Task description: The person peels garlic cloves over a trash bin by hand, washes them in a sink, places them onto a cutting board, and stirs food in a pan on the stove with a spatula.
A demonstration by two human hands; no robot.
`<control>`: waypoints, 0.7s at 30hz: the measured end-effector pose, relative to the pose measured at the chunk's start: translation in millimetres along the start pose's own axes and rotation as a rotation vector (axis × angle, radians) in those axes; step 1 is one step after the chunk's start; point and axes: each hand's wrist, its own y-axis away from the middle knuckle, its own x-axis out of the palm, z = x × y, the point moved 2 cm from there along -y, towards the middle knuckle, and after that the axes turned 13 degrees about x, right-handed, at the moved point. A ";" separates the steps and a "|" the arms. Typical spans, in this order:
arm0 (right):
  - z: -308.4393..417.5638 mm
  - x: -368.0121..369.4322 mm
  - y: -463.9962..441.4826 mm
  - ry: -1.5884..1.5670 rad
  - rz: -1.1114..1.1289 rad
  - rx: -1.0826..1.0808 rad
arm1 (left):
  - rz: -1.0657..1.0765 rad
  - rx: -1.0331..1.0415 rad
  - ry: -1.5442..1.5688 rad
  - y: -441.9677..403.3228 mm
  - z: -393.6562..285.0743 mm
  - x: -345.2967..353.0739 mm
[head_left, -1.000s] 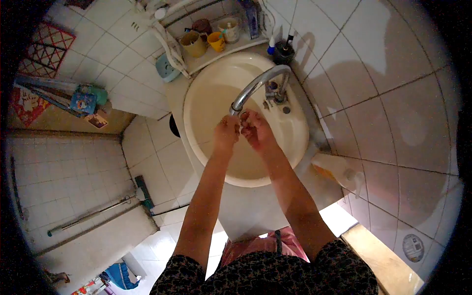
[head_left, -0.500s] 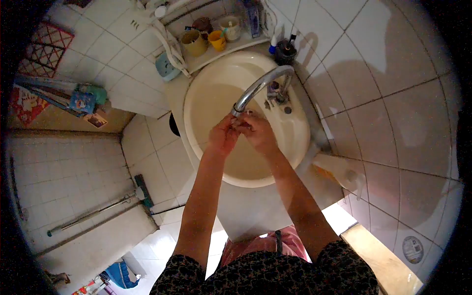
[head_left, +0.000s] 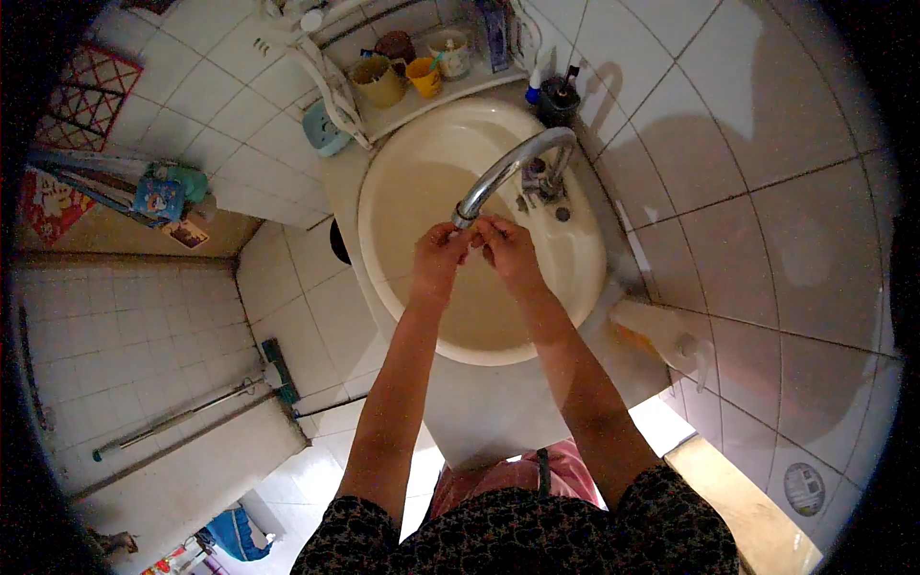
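Observation:
Over the cream wash basin (head_left: pixel 407 177), my left hand (head_left: pixel 438 257) and my right hand (head_left: pixel 509 253) meet right under the mouth of the curved chrome tap (head_left: pixel 508 168). The fingers of both hands are curled, thumbs and fingertips pinched close together. Something small may be between the fingertips, but it is too small and hidden to make out. The tap's mouth is just above the fingers. Whether water is running cannot be seen clearly. The tap's base and handle (head_left: pixel 542 179) stand on the basin's right rim.
A shelf behind the basin holds a tan mug (head_left: pixel 379 83), a yellow cup (head_left: pixel 424 77) and other containers. A dark holder (head_left: pixel 559 100) stands beside the tap. A light blue soap dish (head_left: pixel 327 129) is at left, a pump bottle (head_left: pixel 661 333) at right.
My left hand has turned from a cupped palm to curled fingers. My right hand has shifted slightly, and a small gap now shows between the hands.

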 end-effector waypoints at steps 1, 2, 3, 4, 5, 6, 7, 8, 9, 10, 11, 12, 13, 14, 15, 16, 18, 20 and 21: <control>-1.7 0.6 -1.3 -0.005 0.017 -0.011 | -0.021 0.023 -0.035 -2.2 3.4 -1.8; -3.4 0.8 -2.6 -0.010 0.035 -0.023 | -0.042 0.047 -0.071 -3.6 6.2 -3.2; -0.2 3.0 0.4 -0.010 0.035 -0.022 | -0.042 0.047 -0.071 -3.2 5.3 -2.9; 2.8 5.2 3.9 0.022 0.039 -0.023 | -0.062 0.075 -0.152 -2.3 4.0 -3.1; 6.0 7.1 7.3 0.055 0.042 -0.025 | -0.081 0.103 -0.233 -1.0 2.6 -3.0; 7.4 7.6 8.7 0.054 0.042 -0.024 | -0.081 0.102 -0.233 2.2 -6.6 -0.3; 8.0 7.5 9.5 0.051 0.038 -0.018 | -0.068 0.121 -0.420 6.9 -23.1 3.7; 8.5 7.9 10.3 0.049 0.034 -0.012 | -0.053 0.139 -0.607 9.4 -32.3 5.6; 7.2 7.7 9.8 0.049 0.034 -0.012 | -0.053 0.139 -0.607 8.8 -28.6 4.8; 6.4 7.6 9.5 0.051 0.033 -0.040 | -0.056 0.225 -0.607 7.4 -22.4 3.9; 5.5 7.6 9.2 0.054 0.033 -0.069 | -0.059 0.310 -0.605 6.2 -17.7 2.9; 3.7 6.7 8.6 0.054 0.033 -0.069 | -0.059 0.310 -0.605 4.7 -14.3 1.8; 2.0 5.5 8.1 0.045 0.025 -0.072 | -0.062 0.318 -0.604 2.9 -11.1 0.3; 0.3 4.5 7.6 0.036 0.018 -0.074 | -0.064 0.324 -0.603 1.7 -7.9 -1.3; 0.0 5.2 7.8 0.037 0.018 -0.074 | -0.064 0.324 -0.603 1.7 -8.4 -1.9; -0.7 6.5 7.8 0.029 0.030 -0.065 | -0.073 0.313 -0.570 1.8 -8.7 -2.6; -4.9 7.3 5.3 0.021 0.042 -0.057 | -0.081 0.302 -0.537 2.8 -10.8 -2.3; -16.7 6.8 -0.1 -0.037 0.001 0.031 | -0.088 0.288 -0.614 6.4 -12.5 -2.2; -12.7 8.8 3.3 -0.037 0.002 0.031 | -0.088 0.288 -0.614 6.8 -14.8 -3.3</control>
